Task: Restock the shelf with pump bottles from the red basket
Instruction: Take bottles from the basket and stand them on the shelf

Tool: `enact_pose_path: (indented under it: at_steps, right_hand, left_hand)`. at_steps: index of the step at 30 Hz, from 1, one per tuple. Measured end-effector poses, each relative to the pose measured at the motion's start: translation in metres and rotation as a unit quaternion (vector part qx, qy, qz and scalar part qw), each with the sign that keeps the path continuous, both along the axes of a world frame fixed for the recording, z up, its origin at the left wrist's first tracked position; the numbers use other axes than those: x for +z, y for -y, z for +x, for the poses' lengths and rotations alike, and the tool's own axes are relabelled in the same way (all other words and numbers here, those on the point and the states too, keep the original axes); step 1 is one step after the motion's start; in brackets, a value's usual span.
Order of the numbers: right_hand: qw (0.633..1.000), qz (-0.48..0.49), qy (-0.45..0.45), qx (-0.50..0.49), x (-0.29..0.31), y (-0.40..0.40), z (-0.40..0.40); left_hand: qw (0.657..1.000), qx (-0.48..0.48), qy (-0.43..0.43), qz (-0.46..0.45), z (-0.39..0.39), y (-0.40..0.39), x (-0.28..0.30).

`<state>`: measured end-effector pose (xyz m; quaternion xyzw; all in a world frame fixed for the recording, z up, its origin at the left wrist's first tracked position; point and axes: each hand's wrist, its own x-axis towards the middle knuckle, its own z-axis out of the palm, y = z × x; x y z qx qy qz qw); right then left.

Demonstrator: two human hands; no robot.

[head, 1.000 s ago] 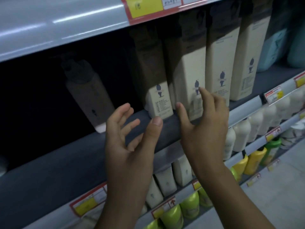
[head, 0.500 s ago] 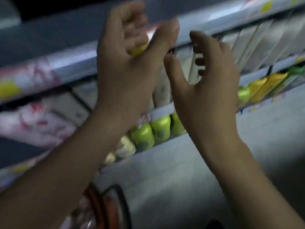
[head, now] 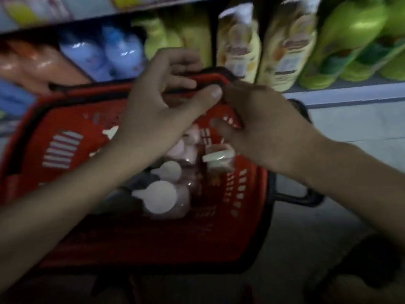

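Both hands over red basket (head: 65, 119), holding nothing: left hand (head: 162, 110) fingers loosely curled; right hand (head: 267, 128) fingers hidden, state unclear. Pump bottles (head: 162, 198) likely rigid, smooth, moderately heavy; grip body below pump head.

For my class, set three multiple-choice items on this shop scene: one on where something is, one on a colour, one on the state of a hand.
1. Where do the pump bottles stand?
A. Inside the basket
B. On the floor beside it
C. On the top shelf

2. What colour is the basket?
A. Blue
B. Red
C. Green

3. What is the left hand doing?
A. Gripping a bottle
B. Pressing on the floor
C. Hanging over the basket, holding nothing

Answers:
1 A, the white pump tops show within the basket's walls.
2 B, its slotted walls and rim are red.
3 C, its fingers are loosely curled above the bottles with nothing between them; the right hand is beside it, also with nothing visibly held.
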<state>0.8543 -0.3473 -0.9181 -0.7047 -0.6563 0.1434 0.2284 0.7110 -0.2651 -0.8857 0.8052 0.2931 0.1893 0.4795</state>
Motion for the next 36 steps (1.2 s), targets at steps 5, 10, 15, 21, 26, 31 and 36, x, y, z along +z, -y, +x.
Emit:
enact_pose_path:
  at_steps: [5, 10, 15, 21, 26, 31, 36]
  right_hand:
    - [0.989, -0.092, 0.09, 0.066, -0.024, -0.013, -0.035]
    - [0.923, -0.24, 0.263, 0.144, -0.026, -0.002, -0.046]
    - [0.859, -0.198, 0.447, 0.156, -0.046, 0.003, -0.057]
    - [0.905, -0.209, 0.359, 0.095, -0.057, -0.005, -0.066]
    - [0.934, -0.231, 0.268, 0.05, -0.051, -0.006, -0.072]
    - [0.973, -0.148, 0.176, -0.023, -0.016, 0.005, -0.066]
    - [0.986, -0.02, 0.0, -0.164, 0.076, 0.026, -0.05]
  left_hand:
    - [0.993, 0.111, -0.039, -0.006, -0.078, -0.014, -0.04]
    - [0.993, 0.083, -0.07, -0.04, -0.122, -0.009, -0.039]
    - [0.993, 0.082, -0.074, -0.029, -0.104, -0.024, -0.017]
    - [0.993, 0.067, -0.1, 0.006, -0.1, -0.021, -0.019]
    - [0.992, 0.083, -0.087, 0.029, -0.112, -0.015, -0.012]
    - [0.994, 0.083, -0.061, 0.028, -0.126, -0.01, 0.005]
    - [0.999, 0.034, -0.005, 0.024, -0.108, 0.008, 0.044]
